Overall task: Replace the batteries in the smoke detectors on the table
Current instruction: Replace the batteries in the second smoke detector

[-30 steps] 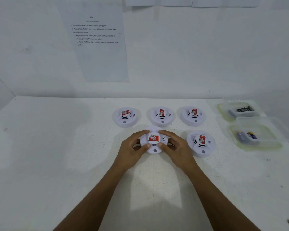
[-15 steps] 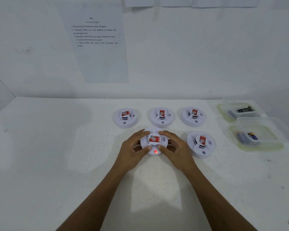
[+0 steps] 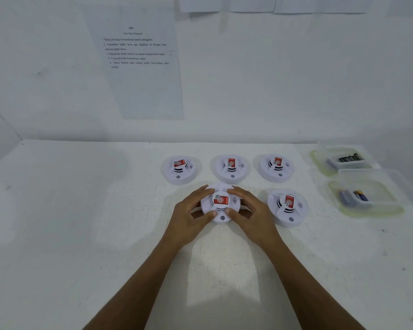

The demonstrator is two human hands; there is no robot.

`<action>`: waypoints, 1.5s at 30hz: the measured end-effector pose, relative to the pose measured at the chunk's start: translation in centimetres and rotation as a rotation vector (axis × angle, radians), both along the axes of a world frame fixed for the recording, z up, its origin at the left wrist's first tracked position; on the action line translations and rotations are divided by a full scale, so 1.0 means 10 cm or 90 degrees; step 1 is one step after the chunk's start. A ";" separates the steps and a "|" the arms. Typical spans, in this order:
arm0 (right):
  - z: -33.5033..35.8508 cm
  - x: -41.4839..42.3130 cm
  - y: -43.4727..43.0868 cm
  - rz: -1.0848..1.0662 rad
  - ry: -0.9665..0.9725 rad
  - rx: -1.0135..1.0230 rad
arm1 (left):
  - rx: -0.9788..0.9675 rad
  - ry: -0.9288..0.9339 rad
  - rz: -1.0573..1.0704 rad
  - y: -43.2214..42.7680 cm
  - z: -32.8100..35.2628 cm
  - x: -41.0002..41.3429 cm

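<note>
Several round white smoke detectors with red stickers lie on the white table [image 3: 81, 234]. The near middle detector [image 3: 221, 206] sits between my hands. My left hand [image 3: 191, 210] grips its left side and my right hand [image 3: 250, 211] grips its right side, with both thumbs resting on its front rim beside the grey button. Another detector [image 3: 287, 207] lies just to the right. Three more stand in a row behind: left detector [image 3: 180, 169], middle detector [image 3: 230, 167], right detector [image 3: 275, 166].
At the right edge stand two clear plastic containers: the far container [image 3: 320, 160] holds several dark batteries, the near container [image 3: 377, 210] holds a few batteries. A printed instruction sheet [image 3: 138, 67] hangs on the wall behind the table.
Half a second ago a red light glowed on the held detector's button; it is now dark. My thumbs have shifted slightly apart off the button. The detector stays in place.
</note>
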State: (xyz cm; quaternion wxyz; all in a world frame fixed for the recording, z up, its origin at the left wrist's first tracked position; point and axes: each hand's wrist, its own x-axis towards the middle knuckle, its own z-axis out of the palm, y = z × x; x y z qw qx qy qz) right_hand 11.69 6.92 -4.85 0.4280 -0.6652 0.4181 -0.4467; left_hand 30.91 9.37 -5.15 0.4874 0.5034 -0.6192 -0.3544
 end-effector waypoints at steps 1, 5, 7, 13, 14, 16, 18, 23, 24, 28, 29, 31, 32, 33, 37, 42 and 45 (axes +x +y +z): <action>0.00 0.00 0.00 -0.001 0.001 0.001 | 0.001 -0.002 0.000 0.00 0.00 0.00; 0.00 0.00 -0.01 -0.002 0.000 0.004 | 0.001 0.006 -0.002 0.01 0.03 -0.01; 0.00 0.00 0.00 0.000 -0.002 0.004 | 0.001 0.005 -0.004 0.01 0.03 -0.02; -0.01 0.00 -0.01 0.002 -0.002 0.002 | 0.012 0.004 0.005 -0.01 0.00 -0.01; -0.02 0.00 -0.01 0.002 -0.001 0.001 | 0.014 0.005 0.005 -0.01 -0.01 0.00; -0.02 0.00 -0.01 0.001 0.000 0.001 | 0.016 -0.001 0.005 -0.02 -0.02 0.00; -0.01 0.00 -0.01 0.003 -0.002 0.003 | 0.014 -0.003 0.002 -0.02 -0.02 0.00; 0.00 0.00 -0.01 0.003 -0.002 0.001 | 0.016 -0.002 0.001 -0.02 -0.02 0.00; -0.01 0.00 -0.01 0.003 -0.003 0.001 | 0.016 -0.003 0.001 -0.01 -0.02 0.00; 0.00 0.00 0.00 0.002 0.000 0.001 | 0.019 0.004 -0.003 0.00 0.01 -0.01; 0.00 0.00 0.00 0.001 0.001 0.000 | 0.018 0.003 -0.003 0.00 0.01 -0.01; 0.00 0.00 0.00 0.000 0.003 0.000 | 0.015 0.001 0.000 0.00 0.00 0.00; 0.00 0.00 -0.01 0.000 0.003 0.001 | 0.016 0.001 0.001 0.00 -0.01 0.00; 0.00 0.00 -0.01 0.001 0.002 0.002 | 0.016 0.001 0.001 0.00 -0.01 0.00; 0.00 0.00 0.00 0.001 0.003 0.002 | 0.020 0.008 0.000 -0.01 -0.01 -0.01; 0.01 0.01 0.00 0.001 0.003 0.002 | 0.018 0.011 0.000 -0.01 -0.02 -0.01; 0.01 0.01 0.01 0.002 0.002 0.004 | 0.018 0.020 -0.001 -0.02 -0.02 -0.01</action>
